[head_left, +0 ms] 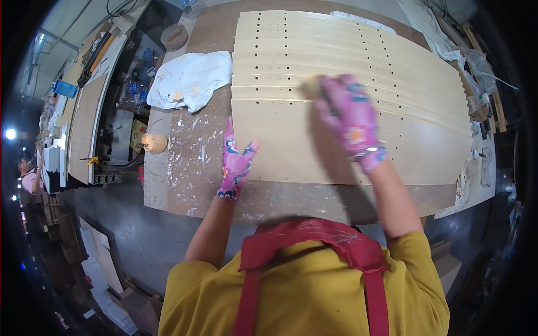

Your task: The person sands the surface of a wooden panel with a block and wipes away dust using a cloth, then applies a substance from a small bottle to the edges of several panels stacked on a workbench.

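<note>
Cream-coloured panels (291, 145) with rows of drilled holes lie overlapped in a stepped stack on the worktable. My left hand (237, 165), in a pink flowered glove, rests at the front panel's left edge. Its thumb is spread from the stretched fingers, and it grips nothing. Over the middle of the stack is my right hand (354, 117), gloved alike and slightly blurred, its fingers closed round a small tan pad (311, 87). The pad looks sponge-like, but motion smears it and the fingers partly cover it. Whether it touches the panel surface I cannot tell.
A stained white cloth (190, 81) lies left of the panels, near an orange-tan container (154, 143). The brown worktable (196, 179) is spattered with white paint. At the back left stands a clear round tub (174, 37). Far left, another person (32, 178) is beside shelving.
</note>
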Tool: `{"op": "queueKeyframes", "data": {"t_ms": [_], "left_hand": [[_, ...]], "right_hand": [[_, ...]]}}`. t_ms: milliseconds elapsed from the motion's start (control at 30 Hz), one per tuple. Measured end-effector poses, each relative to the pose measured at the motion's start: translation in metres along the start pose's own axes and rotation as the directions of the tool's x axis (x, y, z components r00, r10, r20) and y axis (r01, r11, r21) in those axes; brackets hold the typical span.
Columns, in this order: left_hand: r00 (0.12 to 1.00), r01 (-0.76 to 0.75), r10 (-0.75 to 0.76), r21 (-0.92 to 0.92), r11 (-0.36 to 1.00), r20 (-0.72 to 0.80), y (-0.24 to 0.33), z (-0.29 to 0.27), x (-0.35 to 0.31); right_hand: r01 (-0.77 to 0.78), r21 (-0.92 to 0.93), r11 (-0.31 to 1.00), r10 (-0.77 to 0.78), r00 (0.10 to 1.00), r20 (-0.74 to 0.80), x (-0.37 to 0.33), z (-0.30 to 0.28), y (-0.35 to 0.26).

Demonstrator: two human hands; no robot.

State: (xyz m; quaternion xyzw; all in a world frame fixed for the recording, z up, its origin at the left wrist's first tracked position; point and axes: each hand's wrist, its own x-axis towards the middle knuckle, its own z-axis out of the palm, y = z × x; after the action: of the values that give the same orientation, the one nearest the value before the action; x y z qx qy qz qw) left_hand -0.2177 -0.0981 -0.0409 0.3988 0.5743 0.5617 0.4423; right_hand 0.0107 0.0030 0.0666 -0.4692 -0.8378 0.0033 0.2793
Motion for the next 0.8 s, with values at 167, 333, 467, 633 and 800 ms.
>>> {"op": "queueKeyframes", "data": {"t_ms": [167,333,467,633,800], "left_hand": [[1.0,-0.022,0.024,0.125,0.992,-0.016,-0.013,0.003,0.004],[0.999,-0.001,0.008,0.15,0.989,-0.046,-0.012,0.004,-0.001],[0.993,0.105,-0.107,-0.039,0.994,-0.047,-0.005,-0.001,-0.004],[0.996,0.049,-0.034,0.171,0.984,-0.086,-0.004,-0.002,-0.003],[0.992,0.067,-0.037,0.255,0.965,-0.122,0.011,0.013,-0.007]], "right_hand": [[0.031,0.058,0.998,-0.041,0.982,0.187,0.013,0.03,-0.051],[-0.262,-0.107,0.959,0.262,0.965,-0.018,-0.035,-0.025,0.064],[-0.087,-0.134,0.987,0.079,0.994,-0.07,-0.036,-0.017,0.052],[-0.09,-0.024,0.996,0.09,0.995,0.034,-0.041,-0.023,0.039],[-0.342,-0.348,0.873,0.28,0.935,-0.218,-0.107,-0.095,0.196]]}}
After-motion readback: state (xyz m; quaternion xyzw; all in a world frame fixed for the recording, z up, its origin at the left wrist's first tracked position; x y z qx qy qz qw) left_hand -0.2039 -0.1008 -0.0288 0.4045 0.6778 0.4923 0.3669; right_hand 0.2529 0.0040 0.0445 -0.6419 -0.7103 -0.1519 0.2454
